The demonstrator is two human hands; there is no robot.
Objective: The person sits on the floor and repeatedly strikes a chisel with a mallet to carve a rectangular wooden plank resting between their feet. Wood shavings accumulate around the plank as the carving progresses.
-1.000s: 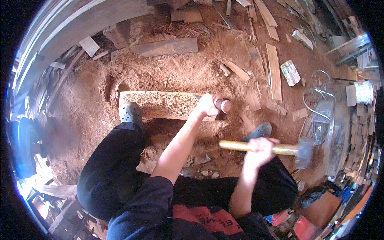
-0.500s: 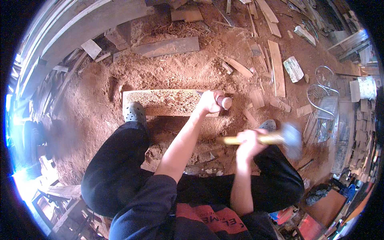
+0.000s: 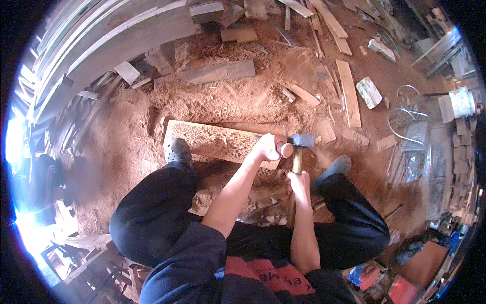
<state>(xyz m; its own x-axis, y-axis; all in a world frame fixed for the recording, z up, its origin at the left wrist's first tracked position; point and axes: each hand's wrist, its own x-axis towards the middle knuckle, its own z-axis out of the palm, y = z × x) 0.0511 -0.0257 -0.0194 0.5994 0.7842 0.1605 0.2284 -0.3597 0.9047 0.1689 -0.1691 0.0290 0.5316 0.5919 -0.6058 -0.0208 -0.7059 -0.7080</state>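
Observation:
My left hand (image 3: 266,147) is closed round a chisel with a round wooden handle (image 3: 284,150), over the right end of a pale wooden board (image 3: 207,138) pitted all over its top. The chisel's blade is mostly hidden by the hand. My right hand (image 3: 298,182) grips the yellowish handle of a hammer (image 3: 301,141), whose dark metal head is beside the chisel's handle end; whether they touch is hard to tell. My left foot in a grey perforated clog (image 3: 177,149) rests at the board's left end. My right clog (image 3: 340,166) stands right of the hammer.
Wood offcuts (image 3: 348,93) and shavings litter the reddish dirt floor (image 3: 116,142). Long planks (image 3: 88,45) are piled at upper left. A whitish block (image 3: 369,92), bent metal tubing (image 3: 410,126) and stacked wood lie to the right. Assorted red and blue items (image 3: 405,283) are at lower right.
The hammer has swung up and left from beside my right leg to the chisel, turning from sideways to upright in the picture. The board, left hand and chisel appear lower in view and slightly tilted.

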